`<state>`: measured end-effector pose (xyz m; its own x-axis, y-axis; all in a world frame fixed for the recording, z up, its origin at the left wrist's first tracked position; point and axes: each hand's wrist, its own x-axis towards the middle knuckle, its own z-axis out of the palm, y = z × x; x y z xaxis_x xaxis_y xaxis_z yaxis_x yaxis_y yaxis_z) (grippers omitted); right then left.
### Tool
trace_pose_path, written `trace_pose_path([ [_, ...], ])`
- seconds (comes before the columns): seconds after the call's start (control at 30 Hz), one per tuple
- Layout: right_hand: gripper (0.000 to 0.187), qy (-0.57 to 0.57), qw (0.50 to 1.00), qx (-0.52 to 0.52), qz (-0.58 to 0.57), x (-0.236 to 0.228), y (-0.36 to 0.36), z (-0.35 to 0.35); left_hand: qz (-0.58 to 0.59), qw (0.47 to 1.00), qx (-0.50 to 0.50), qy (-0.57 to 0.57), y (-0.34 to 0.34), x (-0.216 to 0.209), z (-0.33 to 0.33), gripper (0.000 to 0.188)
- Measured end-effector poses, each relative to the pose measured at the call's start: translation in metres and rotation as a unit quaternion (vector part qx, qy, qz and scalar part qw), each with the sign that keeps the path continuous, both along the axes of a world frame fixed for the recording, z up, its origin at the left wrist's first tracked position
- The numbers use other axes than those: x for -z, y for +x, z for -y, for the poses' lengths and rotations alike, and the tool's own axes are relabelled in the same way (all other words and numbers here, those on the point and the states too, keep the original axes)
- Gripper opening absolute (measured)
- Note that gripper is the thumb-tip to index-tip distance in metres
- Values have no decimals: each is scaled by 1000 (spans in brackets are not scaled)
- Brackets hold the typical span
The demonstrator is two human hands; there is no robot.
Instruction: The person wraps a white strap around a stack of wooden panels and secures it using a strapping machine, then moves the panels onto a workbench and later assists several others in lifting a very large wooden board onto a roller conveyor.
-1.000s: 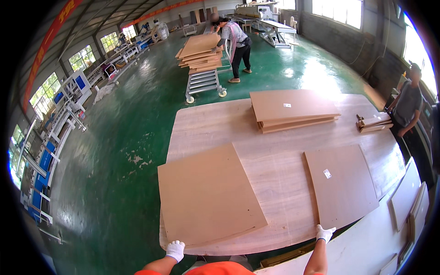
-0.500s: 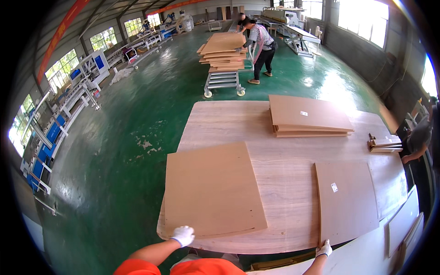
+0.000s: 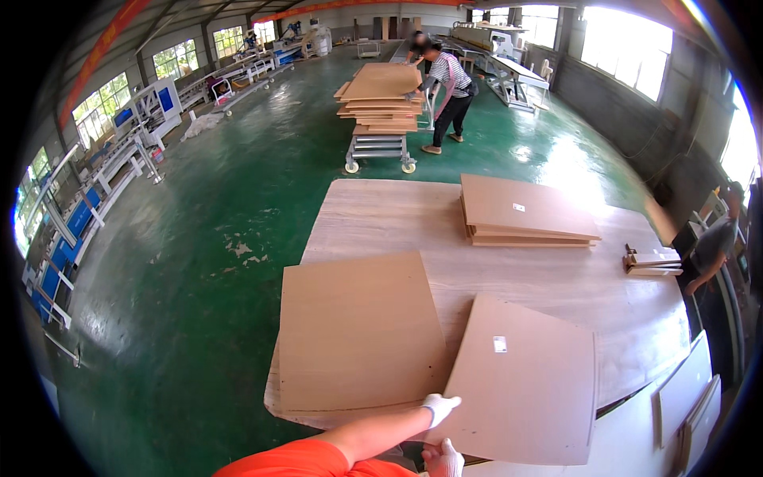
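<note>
A brown wooden panel [image 3: 524, 381] with a small white label lies tilted across the table's near right part and overhangs its front edge. My left hand [image 3: 441, 407], in a white glove, reaches across and grips the panel's left edge, its fingers partly hidden. Just below, my gloved right hand [image 3: 443, 459] is closed on the near left corner of the same panel. To the left lies another brown panel [image 3: 358, 334], flat on the wood-grain table [image 3: 381, 215], with its near right corner close to my left hand.
Several stacked panels [image 3: 524, 207] lie at the table's far side, with short strips [image 3: 652, 262] at its right. White boards [image 3: 683, 389] lean at the lower right. A person [image 3: 453, 87] works by a loaded roller cart [image 3: 380, 151]; another person [image 3: 715, 246] stands at the right.
The labelled panel has moved left and toward me and turned. My left hand has left the other panel and crossed to this one; my right hand has shifted left with its corner.
</note>
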<state>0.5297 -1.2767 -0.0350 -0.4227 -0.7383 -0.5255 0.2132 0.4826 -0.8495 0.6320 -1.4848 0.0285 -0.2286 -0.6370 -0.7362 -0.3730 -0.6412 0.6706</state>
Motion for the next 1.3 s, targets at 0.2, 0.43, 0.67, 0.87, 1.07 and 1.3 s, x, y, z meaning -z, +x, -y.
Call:
trace_pose_path([
  [0.2, 51, -58, 894, 319, 309, 32, -142, -23, 134, 969, -83, -190, 99, -13, -17, 67],
  [0.43, 45, -27, 899, 281, 334, 30, -107, 29, 234, 911, -200, -274, 189, -12, -50, 65],
  [0.67, 36, 219, 964, 64, 134, -58, -27, 114, 252, 863, -345, -270, 285, -14, -75, 64],
  [0.87, 39, 205, 955, -125, 173, -45, 5, 164, 319, 809, -393, -299, 346, -15, -85, 65],
  [1.07, 54, 231, 868, -351, -264, -63, 18, 192, 319, 833, -313, -327, 405, -10, -83, 41],
  [1.3, 73, 37, 805, -230, -545, -61, -7, 217, 449, 890, 24, -71, 379, -42, -118, 129],
])
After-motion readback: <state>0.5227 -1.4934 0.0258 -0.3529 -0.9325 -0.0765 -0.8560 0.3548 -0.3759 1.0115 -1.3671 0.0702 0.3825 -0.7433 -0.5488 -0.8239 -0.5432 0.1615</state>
